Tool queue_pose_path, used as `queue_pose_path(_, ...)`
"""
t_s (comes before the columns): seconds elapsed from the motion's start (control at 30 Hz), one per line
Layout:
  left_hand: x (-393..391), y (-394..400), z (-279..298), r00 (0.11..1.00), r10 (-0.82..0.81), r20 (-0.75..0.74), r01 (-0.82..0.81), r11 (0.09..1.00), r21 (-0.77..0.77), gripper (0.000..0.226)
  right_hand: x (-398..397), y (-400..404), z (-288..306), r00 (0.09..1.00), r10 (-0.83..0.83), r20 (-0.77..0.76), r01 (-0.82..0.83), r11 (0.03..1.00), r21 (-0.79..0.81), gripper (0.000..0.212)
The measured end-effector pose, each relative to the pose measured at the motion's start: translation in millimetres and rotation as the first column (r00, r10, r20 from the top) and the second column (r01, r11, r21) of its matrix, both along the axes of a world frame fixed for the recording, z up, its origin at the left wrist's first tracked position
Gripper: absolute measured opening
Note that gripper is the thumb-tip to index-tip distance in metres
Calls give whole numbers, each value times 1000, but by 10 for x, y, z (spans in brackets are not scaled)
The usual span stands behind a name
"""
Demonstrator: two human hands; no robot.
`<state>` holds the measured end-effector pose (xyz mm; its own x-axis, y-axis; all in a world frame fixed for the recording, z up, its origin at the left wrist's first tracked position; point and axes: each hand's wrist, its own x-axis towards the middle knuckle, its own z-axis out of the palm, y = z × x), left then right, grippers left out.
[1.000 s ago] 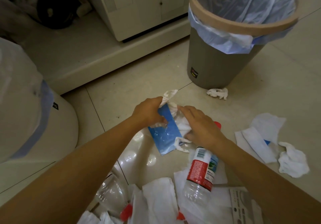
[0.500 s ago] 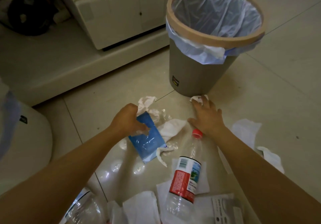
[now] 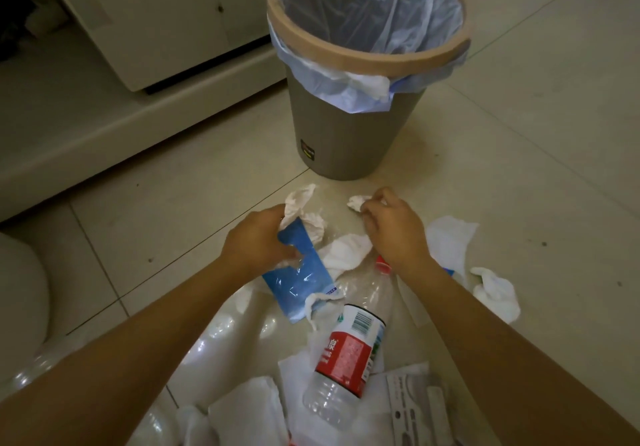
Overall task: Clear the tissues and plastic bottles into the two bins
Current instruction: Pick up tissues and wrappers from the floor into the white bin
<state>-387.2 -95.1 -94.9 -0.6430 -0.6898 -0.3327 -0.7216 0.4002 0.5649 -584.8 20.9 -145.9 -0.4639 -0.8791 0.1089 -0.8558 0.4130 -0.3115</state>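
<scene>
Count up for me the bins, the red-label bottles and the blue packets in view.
Bins: 2, the grey bin and the white bin
Red-label bottle: 1
Blue packet: 1
Total: 4

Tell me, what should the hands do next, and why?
Probably lift both hands to the bin and drop the tissues in. The right hand already pinches a crumpled tissue, the left hand grips a blue pack with tissues, and the lined bin stands open just ahead.

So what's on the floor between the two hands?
In the head view, crumpled white tissues lie between the left hand and the right hand.
</scene>
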Motion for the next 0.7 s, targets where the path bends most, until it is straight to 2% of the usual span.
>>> queue_pose_path(0.1, -8, 133, 111, 992, -97, -75, 72, 957, -280, 36, -3, 313, 71, 1000, 16, 24, -15, 999, -33, 17)
queue_pose_path(0.2, -23, 261, 218, 913, -341, -222, 149, 788, -598, 38, -30, 635, 175, 996, -35, 79, 41, 997, -65, 25)
queue_pose_path(0.27, -17, 337, 287, 862, -434, -263, 138, 700, -701, 41, -29, 833, 218, 991, -92, 96, 104, 987, -125, 22)
queue_pose_path(0.3, -2, 375, 317, 854, -464, -235, 152, 655, -740, 42, -18, 926, 217, 991, -98, 86, 110, 983, -145, 21)
queue_pose_path(0.37, 37, 462, 359, 843, -531, -84, 250, 526, -813, 52, 6, 1100, 185, 996, -70, 55, 77, 986, -146, 29)
queue_pose_path(0.47, 75, 558, 405, 776, -621, 114, 402, 347, -847, 67, 13, 1307, 96, 1000, -19, 20, 20, 996, -91, 34)
queue_pose_path(0.57, 79, 638, 393, 733, -652, 195, 481, 294, -826, 74, 18, 1421, 55, 1000, -11, -19, 11, 1000, -22, 39)
queue_pose_path(0.7, 84, 737, 369, 695, -686, 215, 537, 296, -790, 67, 32, 1486, 117, 982, -77, -174, 79, 997, 8, 54)
